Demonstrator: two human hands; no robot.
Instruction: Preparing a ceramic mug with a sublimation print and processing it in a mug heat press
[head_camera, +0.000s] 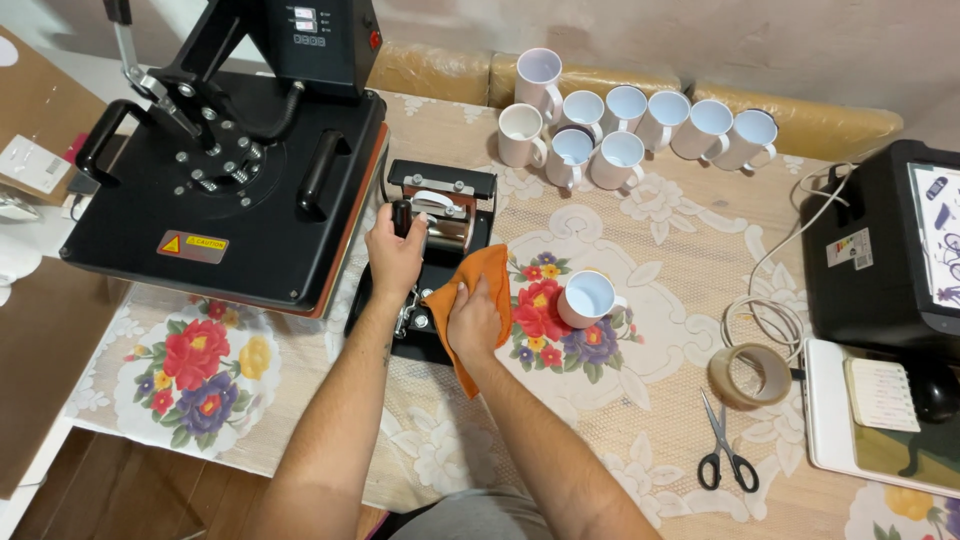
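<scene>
Two hands at the mug press (440, 225): left hand (395, 255) grips its handle (402, 215), right hand (473, 320) clutches orange cloth (478, 275).

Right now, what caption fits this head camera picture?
Left hand grips the mug press handle; right hand holds an orange cloth against it.

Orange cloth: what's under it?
The right hand presses the orange cloth against the small black mug press. Whatever the cloth covers there is hidden.
</scene>
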